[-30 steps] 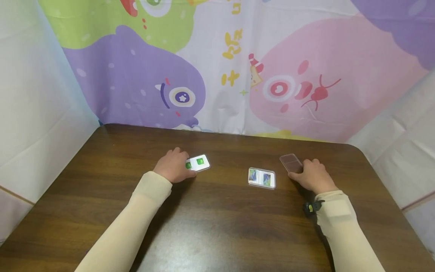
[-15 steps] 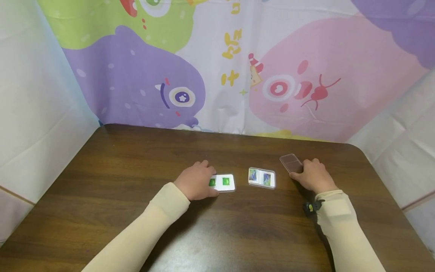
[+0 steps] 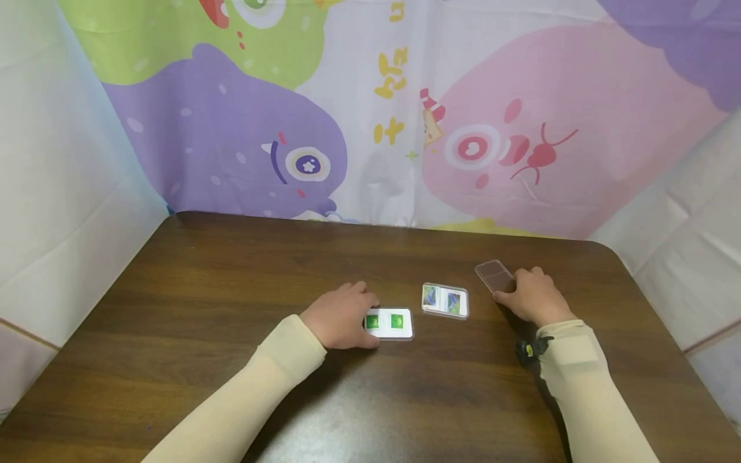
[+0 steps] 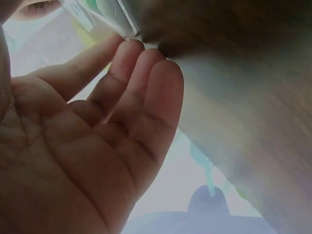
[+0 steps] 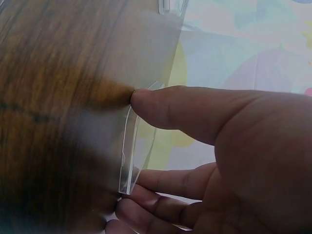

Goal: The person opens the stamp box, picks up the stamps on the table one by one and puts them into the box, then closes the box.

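Observation:
My left hand [image 3: 340, 318] pinches a flat clear plastic case [image 3: 399, 323] by its left end, thumb at the near edge and fingers at the far one. Inside the case is a white insert with two green pictures. Right of it and slightly farther back lies a similar case [image 3: 444, 301] with two blue-green pictures, touched by neither hand. My right hand [image 3: 538, 297] grips a transparent case [image 3: 494, 276] that shows no insert. The right wrist view has my thumb on one edge of this clear case [image 5: 127, 153] and fingers at the other.
The cases lie on a brown wooden table [image 3: 370, 399]. A cartoon-printed curtain [image 3: 382, 128] hangs along its back edge, and pale cloth walls [image 3: 69, 161] rise on both sides. A dark strap [image 3: 531, 350] circles the right wrist.
My left hand has carried the green-picture case right and nearer across the table, turning it to lie straighter. The right hand and its case stay put.

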Demonstrator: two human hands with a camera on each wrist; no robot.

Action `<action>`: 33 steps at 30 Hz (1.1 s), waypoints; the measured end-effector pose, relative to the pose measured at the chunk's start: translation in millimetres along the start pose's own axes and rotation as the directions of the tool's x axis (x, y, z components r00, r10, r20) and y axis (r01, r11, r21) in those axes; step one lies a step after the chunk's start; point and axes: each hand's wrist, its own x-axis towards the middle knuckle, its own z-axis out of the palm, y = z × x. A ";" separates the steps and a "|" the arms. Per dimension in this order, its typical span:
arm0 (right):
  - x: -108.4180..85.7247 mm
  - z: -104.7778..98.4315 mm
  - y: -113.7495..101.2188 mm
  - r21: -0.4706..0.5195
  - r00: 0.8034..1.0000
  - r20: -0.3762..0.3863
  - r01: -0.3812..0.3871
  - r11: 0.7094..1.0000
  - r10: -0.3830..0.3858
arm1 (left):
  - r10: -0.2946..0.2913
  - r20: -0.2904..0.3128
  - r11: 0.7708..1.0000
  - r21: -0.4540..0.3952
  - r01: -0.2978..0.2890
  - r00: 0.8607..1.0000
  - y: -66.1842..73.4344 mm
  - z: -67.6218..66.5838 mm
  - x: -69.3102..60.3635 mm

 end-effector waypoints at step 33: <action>-0.4 -0.8 -0.5 0.018 1.000 0.018 -0.007 1.000 0.007 | 0.062 -0.014 0.998 -0.023 -0.062 0.998 -1.3 3.7 2.4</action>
